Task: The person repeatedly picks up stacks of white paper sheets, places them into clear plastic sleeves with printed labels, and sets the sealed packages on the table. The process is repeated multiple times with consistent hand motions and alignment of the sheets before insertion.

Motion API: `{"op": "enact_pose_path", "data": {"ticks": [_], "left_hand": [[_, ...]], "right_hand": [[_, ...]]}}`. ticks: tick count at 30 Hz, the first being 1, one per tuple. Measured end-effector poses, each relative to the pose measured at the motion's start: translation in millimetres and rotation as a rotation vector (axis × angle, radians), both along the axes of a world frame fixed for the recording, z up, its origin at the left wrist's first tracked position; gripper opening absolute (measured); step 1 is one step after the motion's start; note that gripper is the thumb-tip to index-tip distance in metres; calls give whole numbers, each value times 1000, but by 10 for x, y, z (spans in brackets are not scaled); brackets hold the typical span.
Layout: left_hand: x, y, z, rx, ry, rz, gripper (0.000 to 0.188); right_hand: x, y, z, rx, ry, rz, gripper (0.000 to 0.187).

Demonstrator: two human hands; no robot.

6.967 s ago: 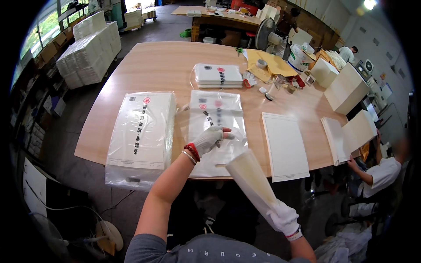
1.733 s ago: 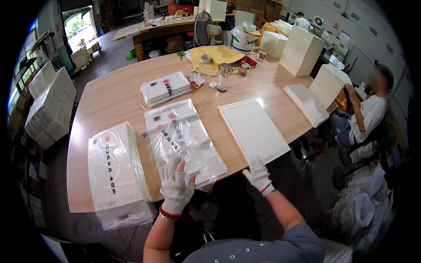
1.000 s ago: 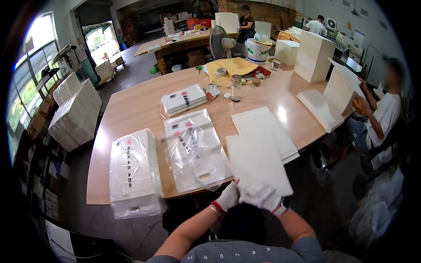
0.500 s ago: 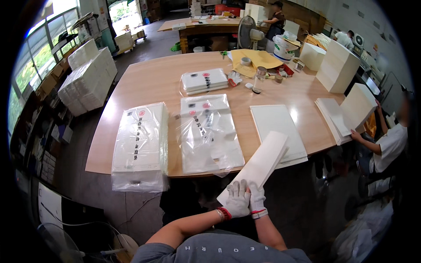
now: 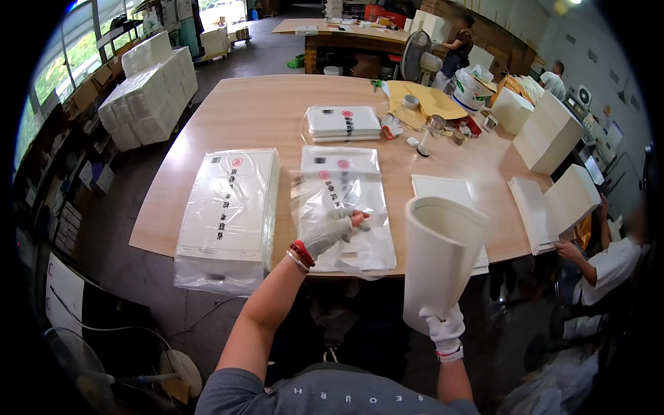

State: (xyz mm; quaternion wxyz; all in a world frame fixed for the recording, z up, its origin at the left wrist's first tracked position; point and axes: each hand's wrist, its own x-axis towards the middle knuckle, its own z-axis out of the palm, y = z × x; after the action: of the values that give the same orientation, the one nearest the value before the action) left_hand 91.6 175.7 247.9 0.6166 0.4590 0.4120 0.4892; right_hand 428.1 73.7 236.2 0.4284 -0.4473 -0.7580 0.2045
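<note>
In my gloved right hand (image 5: 445, 329) is a thick stack of white paper sheets (image 5: 437, 266), gripped at its lower end and curved into a half-open roll that stands upright past the table's front edge. My gloved left hand (image 5: 330, 235), with bare fingertips showing, lies over a clear plastic bag (image 5: 325, 256). Its fingers are bent and pinch the film. Under that bag lies a pile of printed clear bags (image 5: 382, 207) with black lettering and a red round mark. Behind my curved stack, a flat stack of white paper (image 5: 436, 185) is partly hidden.
A tall pile of filled, wrapped paper packs (image 5: 225, 207) stands at the left. Farther back are another printed pile (image 5: 344, 124), a tape roll (image 5: 410, 102), yellow paper (image 5: 432, 97) and a glass jar (image 5: 429, 137). A co-worker's hand (image 5: 568, 250) touches paper at the right.
My hands have parted. My right hand has raised the paper stack from a slant to upright and curved it. My left hand has left the stack and reached forward onto the plastic bag.
</note>
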Motion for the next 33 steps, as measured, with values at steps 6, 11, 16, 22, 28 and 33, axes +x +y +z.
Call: {"op": "enact_pose_path", "data": {"ticks": [6,11,16,22,28,33], "left_hand": [[15,267,-92,-39,75,148,28],[1193,-448,-2,522,1035,-7,25],[649,-278,-565,498,1010,231,29],[227,-338,-1576,957,1529,188,47],[-476,-392,-1425,-123,484,712,42],[-283,-979,-1388,-2,703,646,28]], "right_hand": [[-400,166,90,-50,-430,158,23],[-661,748,-430,-341,-882,183,33],[-1146,931,-156,-547,-582,-181,66],[-1239,1352,-1185,-282,-471,-310,59],[-1098,1446,-1020,-540,-714,-173,63],[-1009,972,-818,-587,-704,-39,78]]}}
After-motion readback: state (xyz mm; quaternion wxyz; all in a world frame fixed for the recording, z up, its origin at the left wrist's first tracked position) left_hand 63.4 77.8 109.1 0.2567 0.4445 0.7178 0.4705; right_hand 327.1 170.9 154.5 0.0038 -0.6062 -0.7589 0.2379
